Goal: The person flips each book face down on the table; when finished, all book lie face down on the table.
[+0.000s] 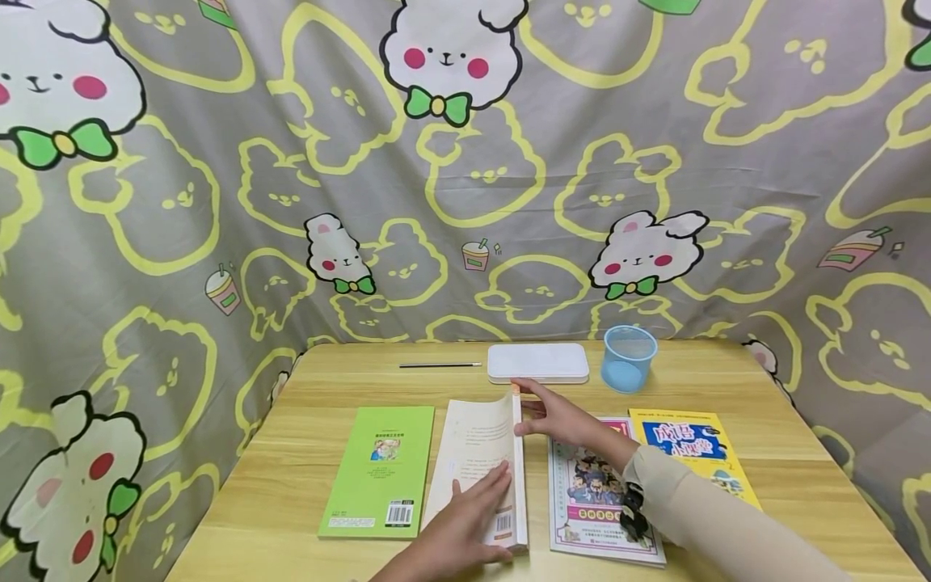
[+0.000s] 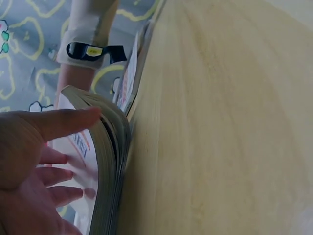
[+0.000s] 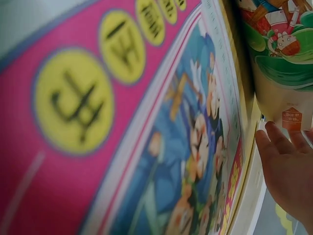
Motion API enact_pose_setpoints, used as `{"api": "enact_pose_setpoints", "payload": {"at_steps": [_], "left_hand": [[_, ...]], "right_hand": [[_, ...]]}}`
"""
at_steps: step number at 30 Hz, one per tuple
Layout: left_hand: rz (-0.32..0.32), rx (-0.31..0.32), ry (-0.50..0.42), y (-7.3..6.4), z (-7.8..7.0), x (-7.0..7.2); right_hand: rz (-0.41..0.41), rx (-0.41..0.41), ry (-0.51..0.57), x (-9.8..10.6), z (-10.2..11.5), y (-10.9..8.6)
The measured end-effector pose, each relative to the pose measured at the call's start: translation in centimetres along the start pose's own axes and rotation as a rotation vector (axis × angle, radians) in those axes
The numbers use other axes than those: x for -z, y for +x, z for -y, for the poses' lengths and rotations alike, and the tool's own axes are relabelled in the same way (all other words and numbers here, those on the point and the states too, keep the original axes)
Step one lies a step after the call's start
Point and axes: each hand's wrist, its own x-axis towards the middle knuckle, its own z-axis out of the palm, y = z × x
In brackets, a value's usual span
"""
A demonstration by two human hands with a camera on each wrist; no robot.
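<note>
A cream-covered book (image 1: pixel 476 440) lies in the middle of the table, its right side raised and its back cover up. My left hand (image 1: pixel 465 517) rests on the lower part of that cover with extended fingers. In the left wrist view, its thumb (image 2: pixel 73 122) reaches across the bowed page edges (image 2: pixel 110 166). At the upper right corner, my right hand (image 1: pixel 556 416) touches the book with fingers spread. The right wrist view shows its fingertips at the edge of the illustrated front cover (image 3: pixel 288 63).
A green book (image 1: pixel 381 477) lies on the left. To the right are a pink-and-white book (image 1: pixel 589 529), under the right forearm, and a yellow book (image 1: pixel 727 461). Along the back stand a pen (image 1: pixel 440 365), a white case (image 1: pixel 538 362) and a blue mesh cup (image 1: pixel 628 364).
</note>
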Motion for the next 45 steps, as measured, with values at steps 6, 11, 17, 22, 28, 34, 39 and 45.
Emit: {"api": "enact_pose_setpoints", "payload": {"at_steps": [6,11,17,22,28,34,39,45], "left_hand": [[0.039,0.005,0.102,-0.2,-0.3,0.2],[0.043,0.016,0.092,-0.3,-0.4,0.3],[0.034,0.033,0.076,-0.4,-0.3,0.1],[0.026,0.028,0.084,-0.4,-0.3,-0.1],[0.017,0.035,0.158,-0.3,-0.5,-0.2],[0.002,0.037,0.26,-0.2,-0.4,-0.5],[-0.011,0.03,0.295,-0.2,-0.3,-0.6],[-0.01,0.029,0.315,-0.3,-0.1,-0.6]], "right_hand": [[-0.002,-0.003,-0.068,0.4,-0.2,-0.4],[-0.002,-0.008,-0.099,0.5,-0.3,-0.5],[-0.023,-0.035,-0.199,0.8,-0.6,-0.6],[-0.015,-0.036,-0.271,1.2,-1.2,-0.4],[-0.018,-0.028,-0.365,1.5,-2.0,-0.2],[-0.029,-0.044,-0.513,1.5,-2.4,0.0],[-0.035,-0.055,-0.574,1.3,-2.1,0.4],[-0.03,-0.08,-0.645,1.1,-1.7,0.9]]}}
